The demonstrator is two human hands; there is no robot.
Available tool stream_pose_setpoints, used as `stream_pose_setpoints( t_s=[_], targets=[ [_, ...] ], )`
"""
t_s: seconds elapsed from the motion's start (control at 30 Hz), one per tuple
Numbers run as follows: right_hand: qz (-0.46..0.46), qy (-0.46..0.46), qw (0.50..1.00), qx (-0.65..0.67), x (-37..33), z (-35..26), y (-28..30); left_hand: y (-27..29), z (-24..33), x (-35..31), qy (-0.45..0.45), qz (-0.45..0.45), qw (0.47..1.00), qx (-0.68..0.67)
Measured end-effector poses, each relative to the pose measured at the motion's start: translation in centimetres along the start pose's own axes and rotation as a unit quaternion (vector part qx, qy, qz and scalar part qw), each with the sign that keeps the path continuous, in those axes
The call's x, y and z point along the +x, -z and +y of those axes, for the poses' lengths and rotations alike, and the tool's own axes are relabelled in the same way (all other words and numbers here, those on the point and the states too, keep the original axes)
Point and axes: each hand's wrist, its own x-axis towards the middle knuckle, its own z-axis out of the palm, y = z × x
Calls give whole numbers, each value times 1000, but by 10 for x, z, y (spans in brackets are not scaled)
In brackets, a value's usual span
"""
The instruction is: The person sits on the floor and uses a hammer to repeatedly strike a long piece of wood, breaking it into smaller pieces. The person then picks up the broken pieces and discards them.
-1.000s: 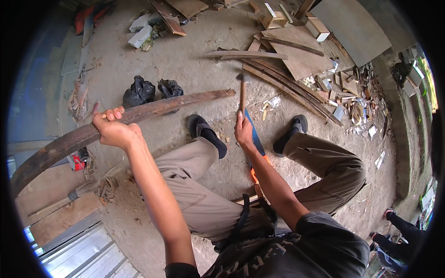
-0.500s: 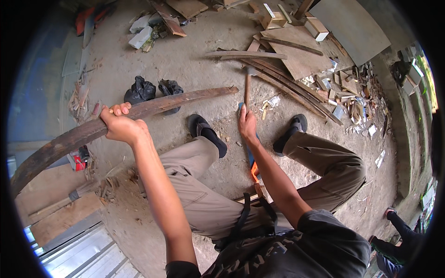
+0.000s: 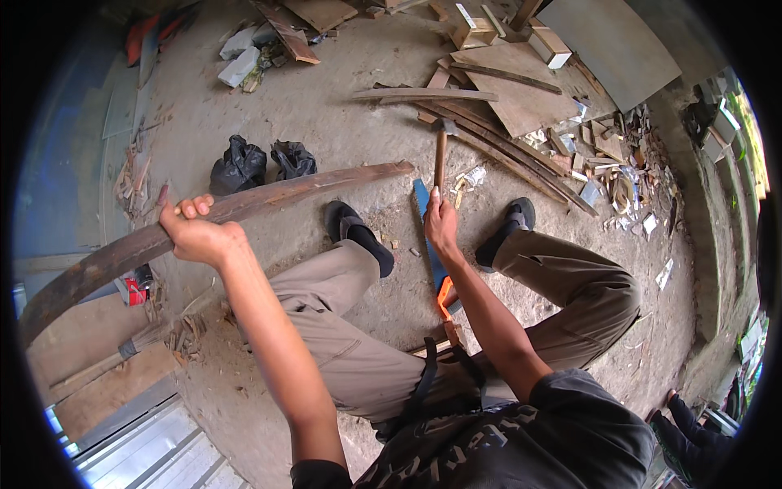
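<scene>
My left hand [image 3: 204, 232] is closed around a long, dark, weathered wooden plank [image 3: 301, 192], which curves from the left edge toward the middle. Its narrower end hangs near the hammer, not touching it. In my right hand [image 3: 441, 218] is a hammer [image 3: 441, 159], gripped by its wooden handle with the metal head pointing away from me. Below that hand a handsaw [image 3: 430, 236] with a blue blade and an orange handle lies between my feet, partly hidden by my forearm.
Two black plastic bags [image 3: 239, 165] sit beyond the plank. Long boards [image 3: 505, 147], a plywood sheet [image 3: 521, 85] and wood scraps [image 3: 627, 179] lie at the far right. Pale blocks [image 3: 239, 67] rest far left. Another person's legs [image 3: 692, 432] show at lower right.
My left hand has shifted a little left and down, still on the plank. My right hand and the hammer have moved slightly right, uncovering more of the saw's blue blade.
</scene>
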Motion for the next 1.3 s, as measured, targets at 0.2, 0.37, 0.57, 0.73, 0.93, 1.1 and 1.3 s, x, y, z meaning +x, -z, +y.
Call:
stream_pose_setpoints(
  t_s=[0.2, 0.37, 0.57, 0.73, 0.93, 1.1, 1.3],
  targets=[
    [-104, -84, 990, -43, -18, 11, 4, 6, -5, 3, -28, 11, 999, 13],
    [-88, -88, 986, 108, -5, -27, 7, 3, -10, -5, -121, -52, 989, 68],
    [-43, 54, 990, 121, 28, -32, -6, -3, -15, -8, -138, -94, 983, 77],
    [-144, -73, 987, 8, -18, -24, -5, 8, -16, 0, -132, -86, 984, 88],
    [-81, -30, 984, 153, 26, -42, 4, 2, -14, -9, -135, -100, 983, 68],
    [-137, -82, 984, 85, 5, -24, -5, -4, -20, -13, -132, -116, 983, 48],
    [-103, -49, 986, 124, 18, -34, 4, 4, -20, -11, -141, -118, 981, 58]
  ],
)
